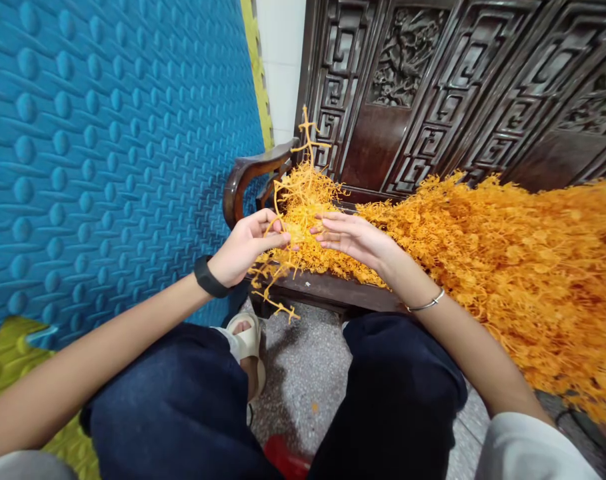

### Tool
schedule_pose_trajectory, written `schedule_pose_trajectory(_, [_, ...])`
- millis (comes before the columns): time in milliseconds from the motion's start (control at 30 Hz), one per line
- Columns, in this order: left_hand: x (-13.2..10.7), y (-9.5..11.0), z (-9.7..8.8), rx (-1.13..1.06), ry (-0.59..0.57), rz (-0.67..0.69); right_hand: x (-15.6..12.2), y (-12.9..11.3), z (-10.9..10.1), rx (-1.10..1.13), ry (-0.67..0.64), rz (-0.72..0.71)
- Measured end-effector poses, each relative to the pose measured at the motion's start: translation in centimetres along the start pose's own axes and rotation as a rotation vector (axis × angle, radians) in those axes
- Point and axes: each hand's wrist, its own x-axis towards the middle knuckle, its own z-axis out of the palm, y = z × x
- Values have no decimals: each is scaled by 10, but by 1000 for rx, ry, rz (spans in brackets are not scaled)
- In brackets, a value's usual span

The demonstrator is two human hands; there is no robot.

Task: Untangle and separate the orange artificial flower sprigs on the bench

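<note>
My left hand, with a black band on its wrist, pinches an orange branching plastic stem between thumb and fingers. Thin side twigs of such stems reach up above the hand and hang down below it. To its right, my right hand has its fingers stretched out, with nothing visibly gripped. A silver bangle circles that wrist. Behind both hands lies a small heap of orange plastic pieces on the wooden bench. The exact spot where the left fingers meet the stem is partly hidden.
A large pile of orange plastic foliage covers the bench on the right. The carved dark backrest rises behind, with a curved armrest at left. Blue foam matting stands on the left. A red object sits on the speckled floor.
</note>
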Motion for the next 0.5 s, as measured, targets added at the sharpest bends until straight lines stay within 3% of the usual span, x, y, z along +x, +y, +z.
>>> schedule_pose_trajectory(133, [0, 0, 1, -39, -31, -93, 1, 3, 2, -11, 81, -50])
schedule_pose_trajectory(333, [2, 4, 1, -103, 59, -161, 0, 3, 6, -95, -11, -139])
schedule_pose_trajectory(500, [0, 9, 4, -74, -43, -200, -1, 5, 6, -149, -97, -211])
